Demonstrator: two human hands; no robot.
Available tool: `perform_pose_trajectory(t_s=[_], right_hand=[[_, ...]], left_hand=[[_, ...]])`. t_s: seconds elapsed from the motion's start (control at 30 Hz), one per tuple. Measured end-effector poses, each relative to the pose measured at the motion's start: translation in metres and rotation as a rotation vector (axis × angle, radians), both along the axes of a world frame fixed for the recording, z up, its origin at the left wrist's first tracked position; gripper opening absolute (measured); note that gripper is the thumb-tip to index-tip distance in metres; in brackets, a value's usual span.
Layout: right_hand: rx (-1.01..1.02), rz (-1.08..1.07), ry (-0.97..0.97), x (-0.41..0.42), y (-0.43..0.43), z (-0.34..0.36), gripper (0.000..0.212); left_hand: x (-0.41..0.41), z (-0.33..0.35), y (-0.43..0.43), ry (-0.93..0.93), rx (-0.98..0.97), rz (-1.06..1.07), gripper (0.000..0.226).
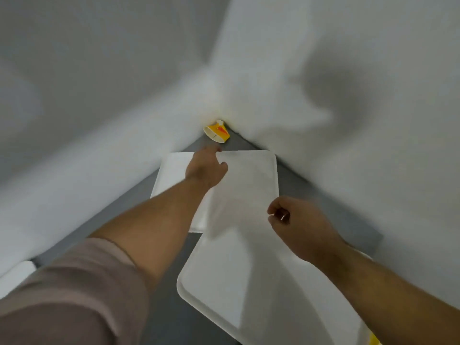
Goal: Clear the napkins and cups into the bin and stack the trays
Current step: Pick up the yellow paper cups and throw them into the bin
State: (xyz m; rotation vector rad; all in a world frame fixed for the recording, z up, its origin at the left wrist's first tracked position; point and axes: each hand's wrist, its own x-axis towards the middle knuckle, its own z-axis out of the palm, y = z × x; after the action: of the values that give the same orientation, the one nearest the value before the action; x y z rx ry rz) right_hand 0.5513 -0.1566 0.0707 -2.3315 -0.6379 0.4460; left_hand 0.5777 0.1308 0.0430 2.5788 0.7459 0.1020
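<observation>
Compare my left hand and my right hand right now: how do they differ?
The left hand is stretched far out, near the yellow cup in the corner; the right hand sits closer in, by the edge of a white tray. The right hand's fingers are curled tight; the left hand's look looser, though blur hides any grip. Both reach over the grey table.

Loose dusty mauve-grey sleeve (74,290) on the left arm, cuff bunched near the elbow; forearm bare below it; left hand (206,168) and right hand (298,225) bare; right forearm bare too.
</observation>
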Motion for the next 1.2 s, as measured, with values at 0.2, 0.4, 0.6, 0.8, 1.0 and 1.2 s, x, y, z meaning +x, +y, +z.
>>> perform_pose_trajectory(t_s=[0.2,0.4,0.6,0.8,1.0,1.2], right_hand=[[-0.062,-0.05,0.006,0.01,0.005,-0.01,0.008],[-0.016,-0.107,0.023,0.021,0.014,-0.011,0.009],[-0.013,-0.101,0.013,0.024,0.023,-0.011,0.009],[0.032,-0.128,0.022,0.019,0.018,-0.008,0.01],[0.116,-0.164,0.058,0.021,0.003,0.001,0.012],[0.318,-0.38,0.048,0.027,-0.06,0.013,0.015]], left_hand=[[0.075,-0.02,0.034,-0.021,0.123,-0.116,0.049],[0.131,-0.028,0.049,0.35,0.397,-0.26,0.054],[0.133,-0.039,0.054,0.284,0.451,-0.262,0.037],[0.122,-0.02,0.047,0.016,0.32,-0.059,0.028],[0.079,0.01,-0.011,-0.522,0.045,0.037,0.017],[0.016,0.021,-0.121,-0.579,-0.596,0.092,0.016]])
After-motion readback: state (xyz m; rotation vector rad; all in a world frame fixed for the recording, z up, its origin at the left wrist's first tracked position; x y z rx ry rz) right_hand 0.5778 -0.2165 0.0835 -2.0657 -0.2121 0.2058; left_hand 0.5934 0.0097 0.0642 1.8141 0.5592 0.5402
